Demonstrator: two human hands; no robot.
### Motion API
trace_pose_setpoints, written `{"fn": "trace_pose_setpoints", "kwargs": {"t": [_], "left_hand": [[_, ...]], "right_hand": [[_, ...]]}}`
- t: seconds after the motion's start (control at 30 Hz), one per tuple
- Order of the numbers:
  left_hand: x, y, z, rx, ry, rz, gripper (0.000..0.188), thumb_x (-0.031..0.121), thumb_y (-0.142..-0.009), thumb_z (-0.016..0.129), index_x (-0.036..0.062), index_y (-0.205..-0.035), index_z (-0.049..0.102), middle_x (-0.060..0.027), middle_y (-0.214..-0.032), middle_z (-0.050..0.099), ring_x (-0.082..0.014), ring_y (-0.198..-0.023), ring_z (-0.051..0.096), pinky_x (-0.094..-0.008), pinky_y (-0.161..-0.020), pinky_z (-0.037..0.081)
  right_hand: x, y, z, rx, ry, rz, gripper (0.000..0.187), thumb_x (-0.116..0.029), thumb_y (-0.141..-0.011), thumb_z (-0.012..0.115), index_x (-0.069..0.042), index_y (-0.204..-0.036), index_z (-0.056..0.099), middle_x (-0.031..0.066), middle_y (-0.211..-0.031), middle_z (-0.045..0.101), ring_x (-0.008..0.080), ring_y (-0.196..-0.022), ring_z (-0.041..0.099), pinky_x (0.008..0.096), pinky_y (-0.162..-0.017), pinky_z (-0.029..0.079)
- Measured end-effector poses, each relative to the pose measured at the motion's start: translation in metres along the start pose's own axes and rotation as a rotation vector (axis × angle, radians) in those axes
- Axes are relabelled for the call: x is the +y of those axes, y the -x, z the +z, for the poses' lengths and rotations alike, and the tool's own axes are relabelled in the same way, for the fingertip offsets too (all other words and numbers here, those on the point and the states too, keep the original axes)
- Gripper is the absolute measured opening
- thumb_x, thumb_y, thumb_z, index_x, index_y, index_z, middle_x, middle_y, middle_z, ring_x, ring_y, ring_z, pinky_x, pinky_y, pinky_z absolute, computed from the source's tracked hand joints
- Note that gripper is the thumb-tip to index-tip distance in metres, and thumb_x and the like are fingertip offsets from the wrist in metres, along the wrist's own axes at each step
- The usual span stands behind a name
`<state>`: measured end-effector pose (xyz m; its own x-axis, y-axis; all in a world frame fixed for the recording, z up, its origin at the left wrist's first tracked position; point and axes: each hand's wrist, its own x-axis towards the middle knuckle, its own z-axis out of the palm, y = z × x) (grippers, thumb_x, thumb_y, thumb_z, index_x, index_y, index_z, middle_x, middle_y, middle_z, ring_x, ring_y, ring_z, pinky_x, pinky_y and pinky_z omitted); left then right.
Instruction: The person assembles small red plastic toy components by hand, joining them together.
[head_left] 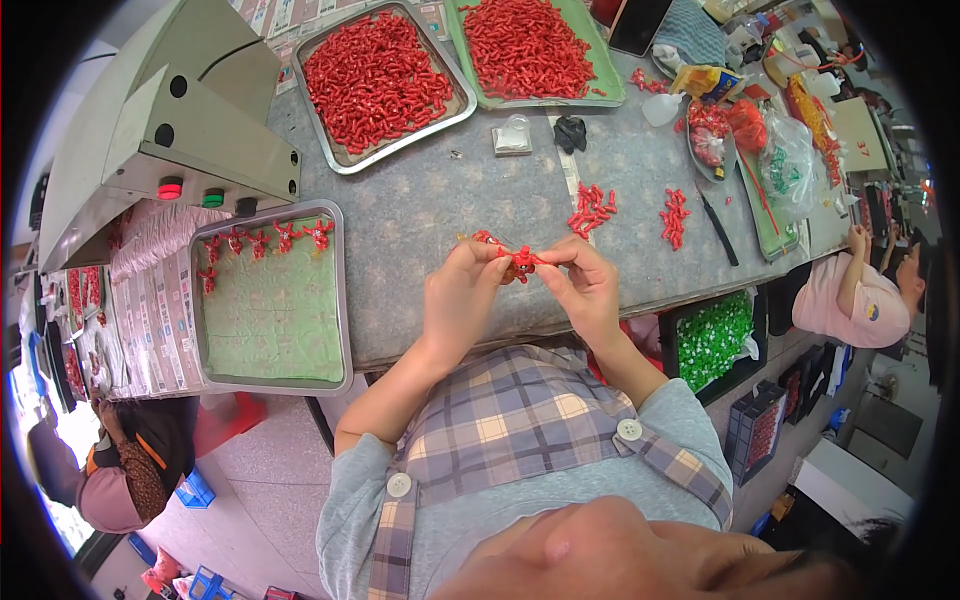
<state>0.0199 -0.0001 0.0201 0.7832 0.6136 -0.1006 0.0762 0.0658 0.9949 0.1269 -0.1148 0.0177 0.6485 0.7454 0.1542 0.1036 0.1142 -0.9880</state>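
Observation:
Close to the near edge of the table, both my hands pinch one small red figure from either side. My left hand has its thumb and fingertips closed on its left part; a bit of red and gold also shows by those fingers. My right hand grips its right side between thumb and forefinger. Beyond the right hand lie a loose pile of small red pieces and a second little pile. At left, a metal tray with a green lining holds several red figures along its far side.
Two trays heaped with red pieces, one metal and one green, stand at the back. A black knife lies at right. The grey machine fills the left. Below the table edge is a crate of green pieces. Other people sit on both sides.

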Motion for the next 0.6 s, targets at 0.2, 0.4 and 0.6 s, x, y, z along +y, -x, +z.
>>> {"fn": "trace_pose_setpoints", "kwargs": {"t": [0.2,0.4,0.6], "left_hand": [[-0.0028,-0.0001,0.0018,0.037,0.015,0.014,0.01,0.006,-0.082,0.056,-0.0021,-0.086,0.053,-0.0108,-0.078,0.064,-0.0136,-0.071,0.063,-0.0232,-0.062,0.049],[-0.0029,0.0002,0.002,0.035,0.026,0.022,0.01,0.006,-0.082,0.056,-0.0022,-0.086,0.053,-0.0108,-0.078,0.064,-0.0136,-0.071,0.063,-0.023,-0.062,0.049],[-0.0037,0.0008,0.002,0.034,0.041,0.017,0.01,0.006,-0.082,0.055,-0.0027,-0.087,0.053,-0.0111,-0.078,0.064,-0.0134,-0.071,0.063,-0.0231,-0.062,0.049]], "right_hand": [[0.0006,0.0009,0.0004,0.001,-0.016,-0.003,0.011,-0.002,-0.076,0.06,0.0,-0.087,0.059,0.0041,-0.079,0.055,0.0106,-0.074,0.049,0.0219,-0.068,0.039],[-0.0004,0.0015,0.0001,-0.002,-0.01,-0.005,0.011,-0.002,-0.076,0.06,0.0,-0.087,0.059,0.0042,-0.079,0.055,0.0104,-0.074,0.049,0.0219,-0.068,0.039],[-0.0013,0.0016,0.0007,-0.005,-0.019,-0.004,0.011,-0.002,-0.076,0.06,0.001,-0.087,0.059,0.0042,-0.078,0.054,0.0104,-0.074,0.049,0.0218,-0.068,0.039]]}}
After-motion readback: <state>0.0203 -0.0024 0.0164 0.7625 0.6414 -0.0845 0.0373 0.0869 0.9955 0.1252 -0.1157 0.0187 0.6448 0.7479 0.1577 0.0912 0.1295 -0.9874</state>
